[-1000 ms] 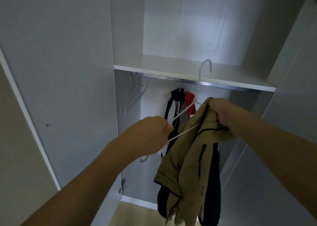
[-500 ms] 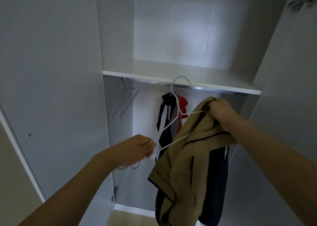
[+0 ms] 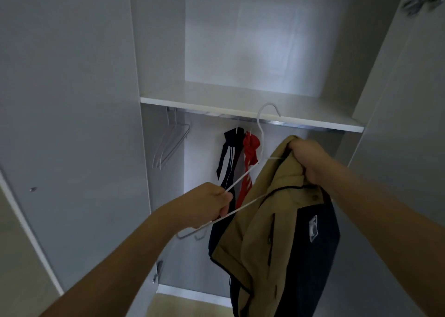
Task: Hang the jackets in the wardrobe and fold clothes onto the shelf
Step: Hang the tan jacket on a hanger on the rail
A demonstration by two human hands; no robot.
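Observation:
A tan and navy jacket (image 3: 277,239) hangs from my right hand (image 3: 305,160), which grips its collar in front of the open wardrobe. A white wire hanger (image 3: 243,179) runs into the jacket; my left hand (image 3: 207,203) grips its left end. The hanger's hook sits just in front of the white shelf (image 3: 240,108), near the metal rail (image 3: 277,123) under it. A dark jacket with white stripes (image 3: 230,157) and a red garment (image 3: 250,157) hang on the rail behind.
Empty hangers (image 3: 168,145) hang at the rail's left end. The left wardrobe door (image 3: 67,124) and the right door (image 3: 409,99) stand open on either side. A strip of wooden floor (image 3: 183,304) shows below.
Both hands with the jacket and hanger sank lower in view as my head tilted up, then rose slightly. The hook came from above the shelf edge down to rail height.

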